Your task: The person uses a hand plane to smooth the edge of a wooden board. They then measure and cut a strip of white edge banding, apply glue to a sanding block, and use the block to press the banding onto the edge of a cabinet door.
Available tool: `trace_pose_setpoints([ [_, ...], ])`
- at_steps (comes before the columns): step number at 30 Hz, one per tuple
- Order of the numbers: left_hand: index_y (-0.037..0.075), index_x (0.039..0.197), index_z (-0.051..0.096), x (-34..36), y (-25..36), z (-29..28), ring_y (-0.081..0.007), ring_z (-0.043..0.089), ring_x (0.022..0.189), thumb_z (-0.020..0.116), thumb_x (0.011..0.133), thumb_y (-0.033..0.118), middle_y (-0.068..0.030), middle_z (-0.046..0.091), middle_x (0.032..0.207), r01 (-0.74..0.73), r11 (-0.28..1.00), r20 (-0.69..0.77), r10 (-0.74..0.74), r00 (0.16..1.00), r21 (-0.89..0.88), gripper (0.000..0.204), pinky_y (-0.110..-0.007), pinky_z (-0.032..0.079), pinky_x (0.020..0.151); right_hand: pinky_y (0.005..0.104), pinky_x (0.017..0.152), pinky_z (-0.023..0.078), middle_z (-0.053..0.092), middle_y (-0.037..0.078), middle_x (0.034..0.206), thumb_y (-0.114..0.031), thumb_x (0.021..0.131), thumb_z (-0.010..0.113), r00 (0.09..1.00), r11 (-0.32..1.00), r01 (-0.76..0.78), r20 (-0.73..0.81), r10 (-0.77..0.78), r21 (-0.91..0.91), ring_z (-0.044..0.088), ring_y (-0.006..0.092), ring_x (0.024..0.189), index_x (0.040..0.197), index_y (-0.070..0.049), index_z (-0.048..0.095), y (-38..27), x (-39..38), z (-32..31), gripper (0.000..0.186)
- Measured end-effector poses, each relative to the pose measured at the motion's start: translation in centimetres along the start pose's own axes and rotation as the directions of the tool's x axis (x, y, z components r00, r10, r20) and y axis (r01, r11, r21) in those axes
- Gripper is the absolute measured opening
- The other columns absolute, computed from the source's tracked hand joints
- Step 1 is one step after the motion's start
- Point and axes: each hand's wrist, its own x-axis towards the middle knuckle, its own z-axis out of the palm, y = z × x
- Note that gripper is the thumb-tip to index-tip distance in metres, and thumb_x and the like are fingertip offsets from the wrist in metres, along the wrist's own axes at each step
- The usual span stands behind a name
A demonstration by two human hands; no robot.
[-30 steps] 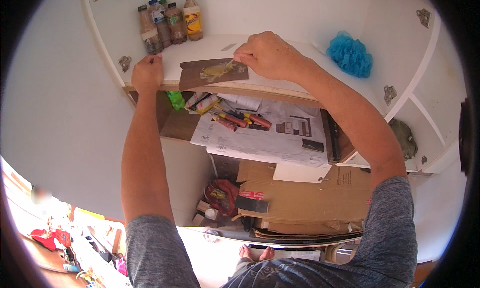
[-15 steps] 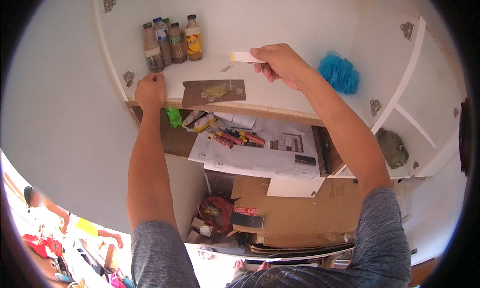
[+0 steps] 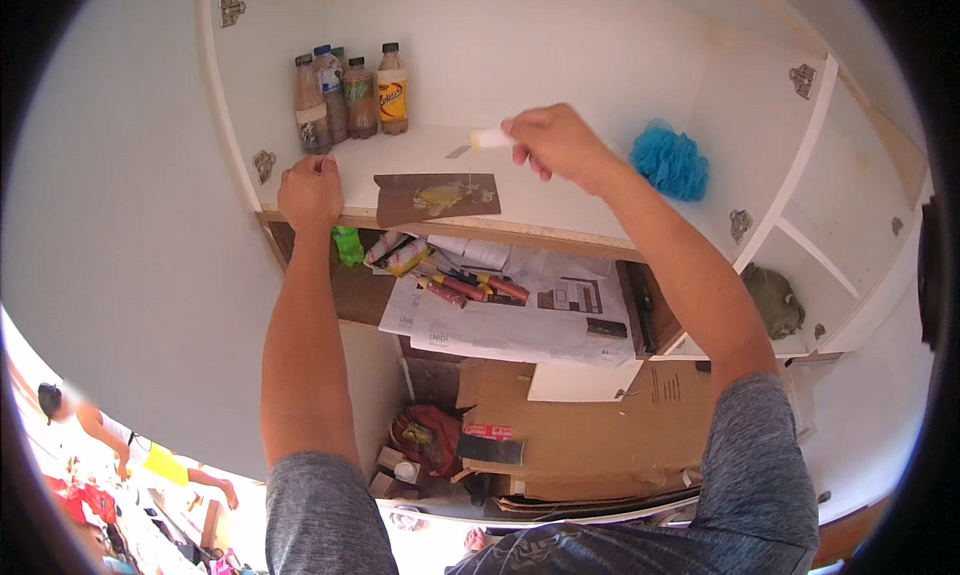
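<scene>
My right hand (image 3: pixel 565 147) is closed around a small white strip (image 3: pixel 490 139) with a yellowish end, held above the white shelf (image 3: pixel 570 200). A thin pale strand hangs below the strip. Under it, a dark brown board (image 3: pixel 396 207) lies at the shelf's front edge, with a smeared patch of yellowish paste (image 3: pixel 436 196) on top. My left hand (image 3: pixel 311 190) rests at the shelf's front edge, left of the board. Its fingers are curled, and whatever they grip, if anything, is hidden.
Several bottles (image 3: pixel 393 100) of brownish contents stand at the shelf's back left. A blue bath puff (image 3: pixel 669 161) sits at the right. Below are tools with reddish handles (image 3: pixel 500 288) on printed sheets (image 3: pixel 470 330), and cardboard (image 3: pixel 580 435). Another person (image 3: pixel 110 437) is at lower left.
My right hand and the white strip are slightly lower in the picture, and the strip is more blurred. The whole view has shifted a little. My left hand stays at the shelf edge.
</scene>
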Motion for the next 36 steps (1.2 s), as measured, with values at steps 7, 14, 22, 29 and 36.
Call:
trace_pose_setpoints([
  [7,0.014,0.103,0.079,-0.3,-0.1,-0.2,-0.0355,0.069,0.102,0.063,0.095,0.038,-0.0150,0.075,0.104,-0.034,0.999,-0.017,0.034,0.999,0.023,0.030,-0.048,0.054,0.091,0.0316,0.052,0.050,0.072,0.010,0.079,-0.029,0.100,0.062,0.998,0.999,0.031,-0.048,-0.033,-0.044,0.061,0.0149,0.057,0.096,0.001,0.074,-1.4,-0.4,0.6,0.033],
  [14,0.012,0.099,0.079,-0.6,0.4,-0.5,-0.0347,0.069,0.101,0.063,0.095,0.037,-0.0133,0.075,0.100,-0.033,0.999,-0.049,0.035,0.998,0.043,0.030,-0.048,0.054,0.090,0.0275,0.057,0.050,0.068,0.010,0.088,-0.024,0.101,0.063,0.992,0.826,0.109,-0.118,-0.052,0.553,0.057,0.0103,0.063,0.112,0.002,0.064,-7.0,-0.2,-3.7,0.028],
  [22,0.011,0.096,0.079,-0.7,0.5,-1.1,-0.0342,0.068,0.099,0.064,0.094,0.034,-0.0121,0.075,0.098,-0.028,0.999,-0.059,0.026,0.998,-0.029,0.027,-0.047,0.054,0.090,0.0246,0.058,0.048,0.064,0.008,0.086,-0.020,0.101,0.063,0.994,0.743,0.101,-0.093,-0.053,0.662,0.055,0.0098,0.064,0.106,-0.003,0.062,-8.0,0.0,-4.1,0.018],
  [29,0.009,0.095,0.079,-0.3,-0.1,-0.3,-0.0340,0.067,0.099,0.064,0.094,0.031,-0.0125,0.075,0.097,-0.093,0.995,-0.091,0.089,0.992,-0.034,0.027,-0.048,0.053,0.089,0.0238,0.061,0.046,0.062,0.003,0.083,-0.025,0.102,0.067,0.972,0.749,0.227,-0.097,-0.215,0.622,0.051,0.0084,0.065,0.104,-0.004,0.064,-12.3,-0.4,-3.6,0.021],
  [36,0.008,0.093,0.078,-0.7,0.3,-0.8,-0.0332,0.066,0.101,0.064,0.093,0.029,-0.0119,0.075,0.098,-0.066,0.995,-0.109,0.057,0.992,-0.080,0.025,-0.048,0.051,0.090,0.0238,0.060,0.047,0.062,0.001,0.084,-0.027,0.102,0.067,0.872,0.730,0.477,-0.157,-0.464,0.490,0.051,0.0073,0.066,0.104,-0.003,0.066,-20.1,0.5,-3.3,0.024],
])
